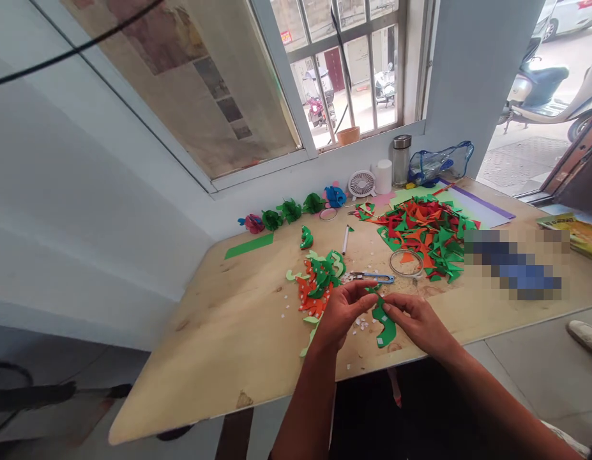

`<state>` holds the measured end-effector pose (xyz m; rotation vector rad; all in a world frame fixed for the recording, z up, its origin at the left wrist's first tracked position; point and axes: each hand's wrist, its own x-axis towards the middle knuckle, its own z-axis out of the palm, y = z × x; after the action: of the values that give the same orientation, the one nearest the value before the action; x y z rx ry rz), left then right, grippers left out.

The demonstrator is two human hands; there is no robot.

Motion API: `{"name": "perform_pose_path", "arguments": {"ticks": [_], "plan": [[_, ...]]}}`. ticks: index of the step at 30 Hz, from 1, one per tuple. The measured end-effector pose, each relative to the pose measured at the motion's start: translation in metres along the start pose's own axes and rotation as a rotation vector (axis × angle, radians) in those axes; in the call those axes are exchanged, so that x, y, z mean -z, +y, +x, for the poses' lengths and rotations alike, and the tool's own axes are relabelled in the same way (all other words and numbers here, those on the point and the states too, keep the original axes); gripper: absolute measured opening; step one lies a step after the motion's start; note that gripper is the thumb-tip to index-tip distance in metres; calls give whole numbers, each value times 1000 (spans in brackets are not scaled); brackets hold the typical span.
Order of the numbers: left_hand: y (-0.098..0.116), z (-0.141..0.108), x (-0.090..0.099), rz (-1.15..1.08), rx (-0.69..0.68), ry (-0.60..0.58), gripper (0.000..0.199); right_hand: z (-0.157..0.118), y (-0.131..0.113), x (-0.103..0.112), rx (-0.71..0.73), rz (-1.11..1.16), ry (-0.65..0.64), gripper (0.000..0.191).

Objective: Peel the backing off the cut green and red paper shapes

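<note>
A curved green cutout (386,332) with small white squares on it hangs between my hands above the table's front edge. My right hand (415,319) pinches its upper part between thumb and fingers. My left hand (346,310) has thumb and forefinger closed around the cutout's top end, close to the right fingertips. Left of my left hand lies a pile of green and orange cutouts (317,284), several dotted with white squares. Just beyond my hands are blue-handled thread snips (379,278) and a roll of clear tape (405,262). White scraps (360,324) are scattered beneath.
A large heap of red and green scraps (430,233) covers the table's right side. Along the wall stand folded green shapes (290,209), a small white fan (361,184) and a glass bottle (402,161). A white pen (345,239) lies mid-table; a magazine (573,231) sits far right.
</note>
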<state>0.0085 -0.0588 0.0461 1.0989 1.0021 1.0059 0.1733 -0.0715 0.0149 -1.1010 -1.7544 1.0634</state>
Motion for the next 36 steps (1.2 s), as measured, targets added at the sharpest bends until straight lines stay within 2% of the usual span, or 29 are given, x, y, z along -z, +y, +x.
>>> {"name": "perform_pose_path", "arguments": {"ticks": [11, 17, 25, 31, 36], "plan": [[-15, 5, -10, -16, -37, 173, 24, 0, 2, 0, -14, -36, -2, 29], [-14, 1, -4, -55, 34, 73, 33, 0, 4, 1, -37, -13, 6, 29], [-16, 6, -8, 2, 11, 150, 22, -1, 0, 1, -71, 7, -45, 30], [-16, 3, -9, 12, -19, 142, 19, 1, -3, 0, -100, -3, 15, 31], [-15, -1, -14, -9, -19, 159, 18, -1, -3, -4, -69, -19, 36, 32]]}}
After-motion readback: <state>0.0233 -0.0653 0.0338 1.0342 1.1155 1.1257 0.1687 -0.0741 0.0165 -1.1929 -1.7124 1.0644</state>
